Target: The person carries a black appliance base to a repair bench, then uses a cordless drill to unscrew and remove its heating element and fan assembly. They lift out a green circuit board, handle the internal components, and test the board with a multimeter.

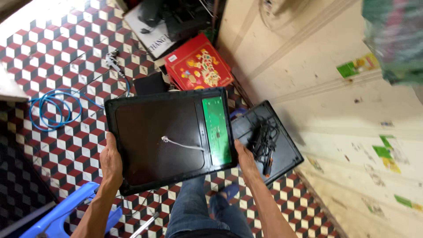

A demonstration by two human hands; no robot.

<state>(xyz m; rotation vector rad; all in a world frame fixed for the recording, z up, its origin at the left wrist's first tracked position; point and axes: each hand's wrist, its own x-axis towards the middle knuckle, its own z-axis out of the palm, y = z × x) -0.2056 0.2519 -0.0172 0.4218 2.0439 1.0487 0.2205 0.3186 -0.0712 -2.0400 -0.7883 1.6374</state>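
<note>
Head view: I hold a flat black panel point(163, 141) in front of me, above my knees, its broad face turned up toward the camera. My left hand point(110, 162) is clamped on its left edge, thumb over the rim and fingers hidden beneath. My right hand point(245, 158) grips the lower right corner the same way, thumb on top, fingers out of sight under the panel. The panel is tilted slightly, its near left corner lowest.

A green circuit strip point(217, 130) runs along the right side of the panel face. A short white wire point(180, 143) lies loose across the dark middle area, one end carrying a small plug.

Below and to the right, on the floor beside the wall, lies a second black tray-like cover point(282, 154), partly covered by the panel; a bundle of black cable point(263, 142) rests in it.

The floor point(66, 57) is tiled in a red, black and white cube pattern. A coil of blue cable point(55, 108) lies on it to the left. A red box point(199, 64) with gold decoration sits further ahead. A blue plastic stool point(61, 211) stands at my lower left, just beside my left forearm. My jeans point(194, 207) show beneath the panel.
</note>
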